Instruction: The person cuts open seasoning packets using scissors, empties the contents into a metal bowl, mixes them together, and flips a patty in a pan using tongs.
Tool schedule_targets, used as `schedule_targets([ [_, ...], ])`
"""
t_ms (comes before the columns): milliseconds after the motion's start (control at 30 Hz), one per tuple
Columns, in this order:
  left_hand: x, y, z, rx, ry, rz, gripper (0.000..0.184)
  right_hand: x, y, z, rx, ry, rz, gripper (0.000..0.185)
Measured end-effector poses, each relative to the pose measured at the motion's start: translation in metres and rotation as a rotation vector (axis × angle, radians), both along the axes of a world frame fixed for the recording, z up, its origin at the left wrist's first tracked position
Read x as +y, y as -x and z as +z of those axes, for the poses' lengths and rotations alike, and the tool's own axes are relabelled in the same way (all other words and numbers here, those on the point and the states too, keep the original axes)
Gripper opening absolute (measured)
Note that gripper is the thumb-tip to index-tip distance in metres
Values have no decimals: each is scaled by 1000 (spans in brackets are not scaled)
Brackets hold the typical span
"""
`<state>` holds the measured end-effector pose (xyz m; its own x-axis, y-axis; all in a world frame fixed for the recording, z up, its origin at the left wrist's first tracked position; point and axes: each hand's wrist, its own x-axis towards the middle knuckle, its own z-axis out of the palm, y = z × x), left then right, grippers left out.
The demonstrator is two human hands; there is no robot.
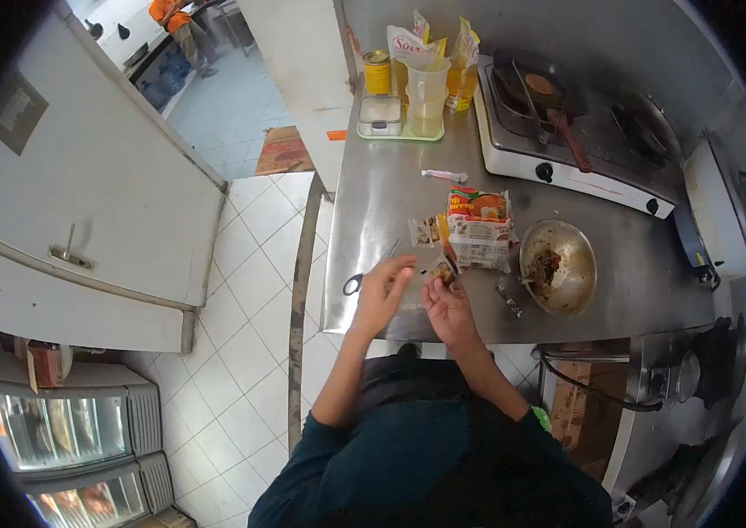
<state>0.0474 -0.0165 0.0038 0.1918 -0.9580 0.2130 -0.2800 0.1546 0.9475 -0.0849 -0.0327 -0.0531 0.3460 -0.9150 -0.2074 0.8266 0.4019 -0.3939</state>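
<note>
My right hand (450,310) holds a small clear seasoning sachet (443,272) with dark contents, pinched upright over the steel table. Just left of it is my left hand (382,290), fingers bent together at the tips; whether anything small is between them is hidden. Black-handled scissors (353,283) lie beside my left hand, partly covered by it. Behind my hands rests a red and white noodle packet (479,231), with another small sachet (424,232) at its left. A metal bowl (577,271) with dark sauce in it stands to the right, and a torn wrapper (508,299) lies near it.
A two-burner stove (577,179) with a pan (566,81) stands at the back right. A green-edged tray (434,137) bears a plastic jug (426,97), a yellow can (377,75) and a container. A person in orange (181,26) is far off, beyond the doorway.
</note>
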Motion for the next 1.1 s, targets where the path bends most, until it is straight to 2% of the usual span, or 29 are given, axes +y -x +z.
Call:
schedule_targets([
  [100,6,-31,-54,-487,-42,217,15,-6,14,2,-99,-22,2,34],
  [200,23,-51,-87,-655,-227,149,17,-13,24,9,-137,66,-20,33],
  [367,33,-51,-93,-560,-178,173,18,-20,30,42,-31,183,-60,33],
  [400,31,-52,-97,-595,-189,168,20,-24,34,36,-11,207,-30,52],
  [500,27,-41,-76,-720,-360,201,26,-26,34,56,63,209,-14,54],
  [533,24,-46,-90,-729,-350,176,34,-28,34,60,56,215,-3,55],
  [633,15,-46,-101,-735,-337,178,37,-33,36,75,56,250,9,59],
  [833,24,-29,-72,-3,-221,95,39,-43,30,95,166,416,-67,66],
  [867,26,-21,-55,-91,-236,115,35,-44,26,97,204,456,-92,68],
  [967,28,-7,2,19,-407,104,27,-45,19,99,203,500,-92,72],
  [1000,30,-5,7,89,-313,112,21,-45,17,98,180,503,-79,73],
  [1100,37,-5,44,-17,-236,95,24,-44,9,98,130,458,-81,73],
])
